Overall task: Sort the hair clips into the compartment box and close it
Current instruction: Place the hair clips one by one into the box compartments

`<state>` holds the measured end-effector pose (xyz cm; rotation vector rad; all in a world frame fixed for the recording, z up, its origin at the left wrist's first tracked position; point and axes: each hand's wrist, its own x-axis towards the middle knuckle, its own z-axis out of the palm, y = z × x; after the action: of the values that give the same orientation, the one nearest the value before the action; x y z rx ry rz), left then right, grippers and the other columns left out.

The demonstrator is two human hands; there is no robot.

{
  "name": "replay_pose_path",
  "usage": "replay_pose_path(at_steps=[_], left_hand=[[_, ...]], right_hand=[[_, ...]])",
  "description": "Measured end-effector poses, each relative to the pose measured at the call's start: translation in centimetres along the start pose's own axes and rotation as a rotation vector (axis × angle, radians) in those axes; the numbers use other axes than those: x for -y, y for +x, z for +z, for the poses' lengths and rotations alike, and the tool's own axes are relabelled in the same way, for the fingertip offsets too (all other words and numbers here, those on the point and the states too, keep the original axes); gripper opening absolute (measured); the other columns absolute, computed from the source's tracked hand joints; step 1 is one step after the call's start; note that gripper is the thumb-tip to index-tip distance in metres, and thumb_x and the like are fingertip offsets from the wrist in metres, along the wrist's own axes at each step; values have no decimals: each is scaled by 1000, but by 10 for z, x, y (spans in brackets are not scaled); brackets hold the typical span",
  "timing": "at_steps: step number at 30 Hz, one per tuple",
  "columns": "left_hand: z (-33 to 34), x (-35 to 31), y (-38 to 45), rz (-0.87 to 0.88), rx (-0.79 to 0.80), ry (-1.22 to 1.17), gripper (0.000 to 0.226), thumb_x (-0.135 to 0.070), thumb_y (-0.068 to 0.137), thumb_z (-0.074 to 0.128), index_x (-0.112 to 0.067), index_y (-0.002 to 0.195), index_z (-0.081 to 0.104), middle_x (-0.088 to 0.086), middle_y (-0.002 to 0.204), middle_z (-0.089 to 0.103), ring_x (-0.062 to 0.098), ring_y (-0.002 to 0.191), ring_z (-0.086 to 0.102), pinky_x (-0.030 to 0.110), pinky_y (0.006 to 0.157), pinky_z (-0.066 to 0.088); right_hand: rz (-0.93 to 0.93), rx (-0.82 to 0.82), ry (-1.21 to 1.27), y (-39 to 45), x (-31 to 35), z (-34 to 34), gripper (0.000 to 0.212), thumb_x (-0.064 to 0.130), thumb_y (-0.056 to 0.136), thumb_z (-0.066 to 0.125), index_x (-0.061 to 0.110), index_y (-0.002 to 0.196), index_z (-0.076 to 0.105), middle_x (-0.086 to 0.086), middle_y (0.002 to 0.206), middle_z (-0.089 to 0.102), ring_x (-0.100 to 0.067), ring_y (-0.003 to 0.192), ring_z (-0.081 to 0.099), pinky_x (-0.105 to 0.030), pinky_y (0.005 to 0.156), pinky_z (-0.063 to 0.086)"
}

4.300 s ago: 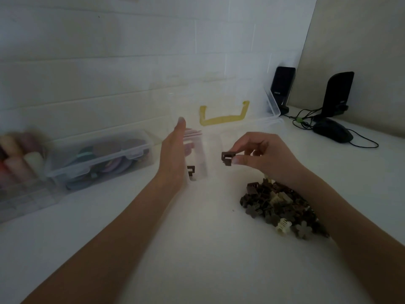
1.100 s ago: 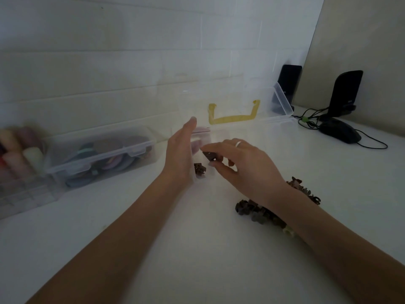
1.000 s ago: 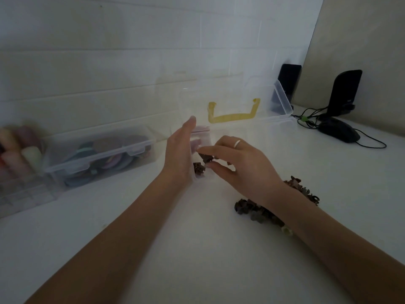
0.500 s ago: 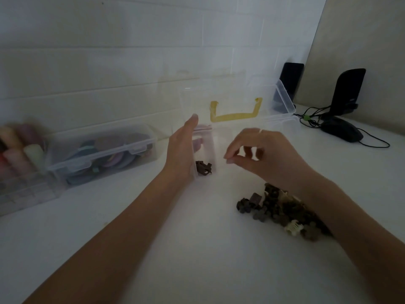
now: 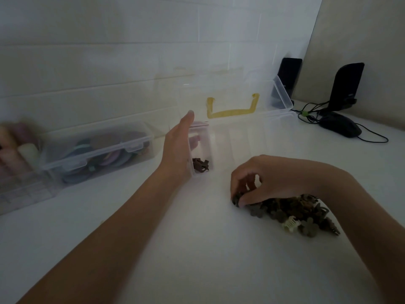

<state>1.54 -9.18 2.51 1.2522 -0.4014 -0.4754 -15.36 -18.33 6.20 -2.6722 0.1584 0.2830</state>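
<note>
Two hands (image 5: 178,148); two black speakers (image 5: 347,86); one mouse (image 5: 339,127); one cream clip (image 5: 290,223).

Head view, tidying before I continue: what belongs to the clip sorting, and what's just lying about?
Job: pile of brown hair clips; clear compartment box with yellow handle; brown clips inside.
Lying about: latched clear box of coloured discs; black mouse; black speakers.

Both bare forearms are extended over the table. The left hand (image 5: 178,148) is held upright on its edge at centre, fingers straight and together, pointing far. The right hand (image 5: 274,179) is lowered palm-down nearer and to the right, its fingers (image 5: 237,189) and thumb curled in a pinch.
</note>
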Motion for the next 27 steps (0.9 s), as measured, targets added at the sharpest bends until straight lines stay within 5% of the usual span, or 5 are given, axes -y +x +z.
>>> replay_pose_path(at_steps=[10,14,18,22,27], left_hand=[[1,-4,-4,16,-2,31,34,-43,96,54,-27,72,73,-3,97,70,20,96,64,30,94,49],[0,-2,-4,14,7,57,41,-48,94,54,-15,114,66,4,123,66,22,107,64,29,94,49],[0,-2,-2,15,12,40,33,-46,95,52,-18,96,69,2,110,69,20,99,65,27,88,48],[-1,-1,1,2,8,40,54,-50,93,54,-9,128,60,8,129,63,21,107,64,25,85,48],[-1,1,1,18,16,50,58,-52,92,53,-10,131,58,9,132,61,22,110,64,28,90,49]], right_hand=[[0,-171,-8,8,-3,2,18,25,80,74,32,96,68,15,86,63,-9,80,63,-23,70,51],[-9,-286,58,10,-4,4,21,24,76,78,27,95,68,10,80,66,-9,75,67,-25,66,57],[-85,-366,153,9,-4,1,24,16,73,80,23,94,71,8,83,69,-1,79,67,-19,76,55],[-202,-464,315,9,-1,1,29,5,73,78,16,98,70,1,88,70,-6,85,67,-15,76,54],[-265,-547,401,16,-5,6,37,-4,74,74,12,107,67,-3,92,68,-13,90,67,-18,85,52]])
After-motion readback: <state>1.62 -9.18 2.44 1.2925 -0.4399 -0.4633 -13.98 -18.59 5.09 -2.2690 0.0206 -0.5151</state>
